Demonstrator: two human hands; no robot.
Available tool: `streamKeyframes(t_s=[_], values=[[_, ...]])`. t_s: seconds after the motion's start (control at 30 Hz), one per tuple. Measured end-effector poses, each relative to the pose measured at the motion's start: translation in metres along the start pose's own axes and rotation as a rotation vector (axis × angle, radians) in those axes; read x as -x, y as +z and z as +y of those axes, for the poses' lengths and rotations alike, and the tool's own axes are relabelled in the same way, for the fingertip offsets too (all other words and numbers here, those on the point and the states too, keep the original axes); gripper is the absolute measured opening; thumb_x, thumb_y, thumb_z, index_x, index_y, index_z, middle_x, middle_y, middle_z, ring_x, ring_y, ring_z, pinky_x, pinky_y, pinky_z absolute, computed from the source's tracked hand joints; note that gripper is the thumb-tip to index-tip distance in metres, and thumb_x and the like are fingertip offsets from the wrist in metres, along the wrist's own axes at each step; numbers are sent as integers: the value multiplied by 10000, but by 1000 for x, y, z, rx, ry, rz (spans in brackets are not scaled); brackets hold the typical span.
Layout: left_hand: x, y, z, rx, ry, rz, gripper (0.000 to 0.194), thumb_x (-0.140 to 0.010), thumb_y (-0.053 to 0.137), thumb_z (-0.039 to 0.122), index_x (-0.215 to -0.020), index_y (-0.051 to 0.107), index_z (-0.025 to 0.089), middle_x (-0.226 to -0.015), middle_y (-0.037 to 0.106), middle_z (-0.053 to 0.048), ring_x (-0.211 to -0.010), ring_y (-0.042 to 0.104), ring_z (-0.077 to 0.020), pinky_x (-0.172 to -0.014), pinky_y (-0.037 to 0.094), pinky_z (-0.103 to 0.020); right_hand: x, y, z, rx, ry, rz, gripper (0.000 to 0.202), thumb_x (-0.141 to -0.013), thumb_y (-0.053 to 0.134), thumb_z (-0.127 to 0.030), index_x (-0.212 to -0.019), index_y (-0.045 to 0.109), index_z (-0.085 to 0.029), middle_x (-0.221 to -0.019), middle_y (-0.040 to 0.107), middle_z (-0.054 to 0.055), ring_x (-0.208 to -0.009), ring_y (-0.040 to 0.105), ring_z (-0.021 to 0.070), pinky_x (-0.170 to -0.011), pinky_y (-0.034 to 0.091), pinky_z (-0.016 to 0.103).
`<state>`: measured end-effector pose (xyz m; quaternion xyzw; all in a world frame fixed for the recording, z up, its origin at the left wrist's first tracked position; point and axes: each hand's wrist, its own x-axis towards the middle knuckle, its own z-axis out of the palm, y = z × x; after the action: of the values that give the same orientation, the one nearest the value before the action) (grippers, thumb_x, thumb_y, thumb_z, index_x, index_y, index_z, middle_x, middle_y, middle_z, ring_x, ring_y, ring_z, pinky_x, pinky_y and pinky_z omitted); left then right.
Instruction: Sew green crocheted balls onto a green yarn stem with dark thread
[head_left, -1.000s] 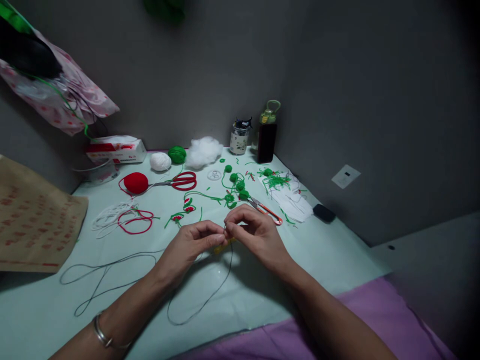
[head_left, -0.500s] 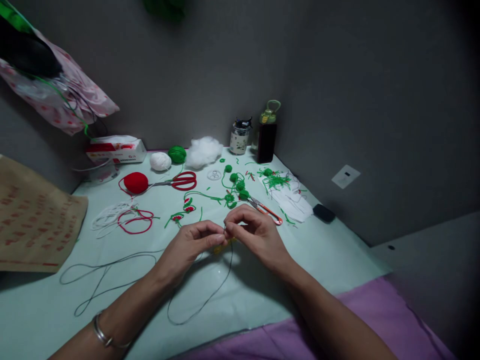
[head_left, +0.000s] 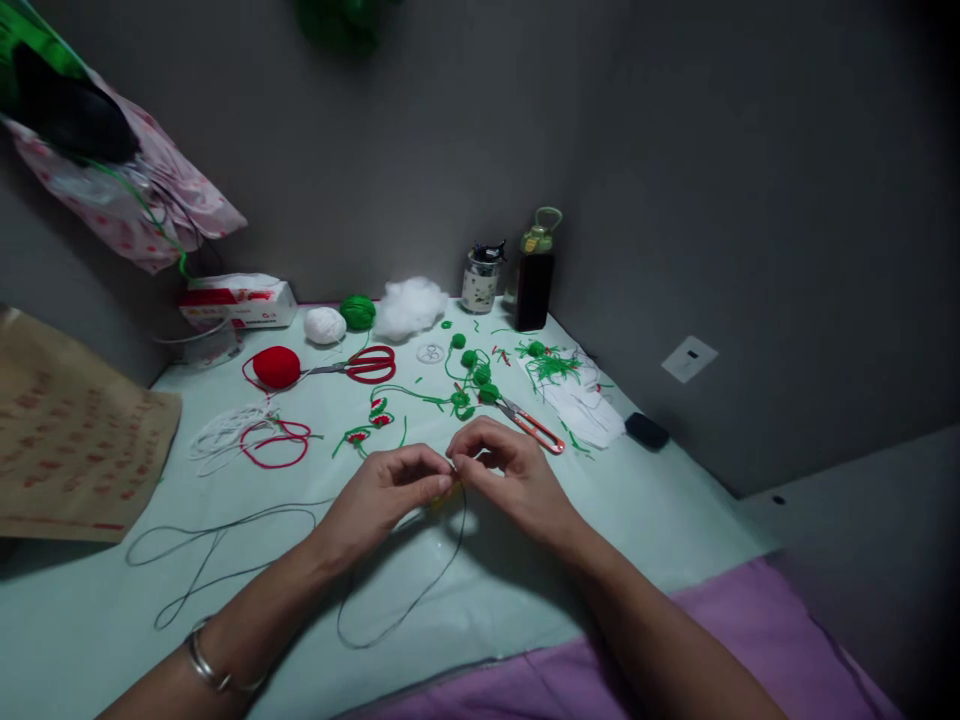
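Observation:
My left hand (head_left: 386,492) and my right hand (head_left: 514,475) meet fingertip to fingertip above the pale green table cover (head_left: 645,540). Both are closed in a pinch on a thin dark cord (head_left: 459,545), which hangs in a loop below them. More of the cord (head_left: 217,522) lies in loose loops on the left. Something small and yellow (head_left: 438,500) shows just under the fingertips, mostly hidden. Past the right hand lie orange-handled snips (head_left: 541,432) beside small green crocheted balls (head_left: 487,393). Small red and green pieces (head_left: 381,420) lie beyond the left hand.
Red scissors (head_left: 371,365), a red yarn ball (head_left: 276,367), white stuffing (head_left: 411,308) and a bottle (head_left: 534,285) stand or lie farther back. A brown paper bag (head_left: 82,440) is at the left. Green scraps (head_left: 555,368) lie on white paper, near a black object (head_left: 646,431).
The fingertips have drawn slightly closer together, and less cord shows between them. The whole view has shifted a little.

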<state>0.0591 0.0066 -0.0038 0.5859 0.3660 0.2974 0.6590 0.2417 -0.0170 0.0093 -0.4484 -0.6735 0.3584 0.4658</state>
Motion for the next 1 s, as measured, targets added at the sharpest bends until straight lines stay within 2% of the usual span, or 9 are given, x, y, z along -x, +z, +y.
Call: streamKeyframes(t_s=[0.17,0.27,0.37,0.5,0.7,0.77,0.9,0.93,1.0], values=[[0,-6,5,-104,21,-25,142,-820,682,335,-811,697,194,-789,632,-7,-756,535,-156,-725,397,-305,-3,-7,-2,-230,42,51,86,-827,635,-173,-744,628,-197,-907,669,32,-885,600,162,-717,450,270],[1,-20,16,-74,61,155,166,-816,680,348,-761,676,192,-788,635,-10,-767,554,-161,-737,432,-299,-2,-19,-2,-606,58,-52,89,-872,640,-237,-790,623,-206,-877,694,31,-889,630,165,-770,481,288],[4,-41,35,157,150,348,175,-816,675,320,-714,631,184,-921,687,-33,-905,610,-171,-776,481,-263,0,-28,0,-810,106,-262,110,-899,631,-277,-825,596,-203,-606,613,-25,-595,619,135,-617,493,267],[15,-75,73,455,229,451,184,-740,655,161,-578,569,175,-1052,730,-72,-1092,634,-209,-687,530,-211,-6,-32,6,-599,334,-457,188,-883,663,-314,-808,573,-167,-558,570,-44,-420,510,71,-441,383,182],[46,-109,128,436,395,560,118,-794,589,150,-750,643,245,-925,745,49,-1223,556,-161,-841,539,-239,-19,-40,16,-134,410,-561,206,-901,607,-351,-850,578,-154,-623,554,-28,-471,423,57,-441,327,170],[52,-110,137,406,424,572,117,-800,599,173,-736,628,266,-923,743,66,-1212,558,-149,-867,529,-238,-23,-45,19,82,362,-489,174,-913,570,-327,-968,595,-164,-761,607,14,-524,475,81,-473,378,196],[49,-92,131,220,442,517,159,-823,579,221,-664,576,227,-957,745,15,-899,669,-148,-774,541,-273,-31,-44,6,664,81,-35,377,-888,589,-245,-1261,543,-211,-1253,566,153,-897,620,228,-699,523,355],[46,-85,126,156,445,467,168,-824,577,212,-657,567,206,-956,745,-4,-786,673,-134,-726,542,-277,-33,-40,-4,696,-14,31,381,-903,586,-253,-1280,539,-222,-1291,549,155,-972,613,250,-745,528,382],[38,-67,115,33,454,364,154,-826,583,181,-674,557,176,-1004,738,-38,-689,674,-116,-678,538,-273,-37,-28,-28,561,-173,27,318,-956,547,-297,-1271,553,-252,-1244,583,117,-979,621,228,-777,540,378]])
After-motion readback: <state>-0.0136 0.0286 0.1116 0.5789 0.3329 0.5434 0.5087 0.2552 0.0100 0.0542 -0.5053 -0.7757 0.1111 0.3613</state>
